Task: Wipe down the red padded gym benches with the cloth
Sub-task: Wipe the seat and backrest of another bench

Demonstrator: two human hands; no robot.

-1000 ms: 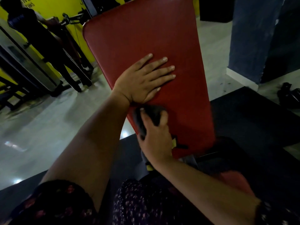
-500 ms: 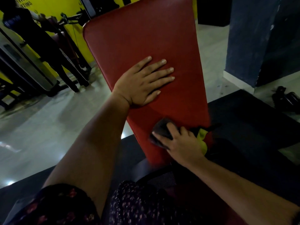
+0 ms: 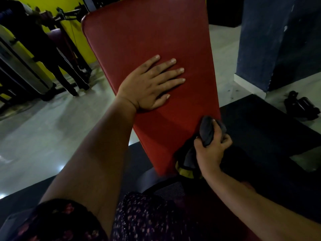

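Observation:
A red padded bench backrest [image 3: 147, 37] rises tilted in front of me, filling the upper middle of the view. My left hand [image 3: 149, 86] lies flat on its middle, fingers straight and spread. My right hand [image 3: 211, 150] grips a bunched dark grey cloth [image 3: 206, 131] with a yellow edge [image 3: 185, 170] against the pad's lower right edge. The lower end of the cloth hangs below my palm.
A black rubber mat [image 3: 260, 129] lies to the right, with dark gear [image 3: 300, 106] on the pale floor beyond it. A blue-grey pillar [image 3: 271, 40] stands at the right. A person in dark clothes [image 3: 43, 49] stands at the left by gym machines.
My right hand has wiped with the cloth from the pad's lower left across to its lower right edge. My left hand has stayed flat on the pad.

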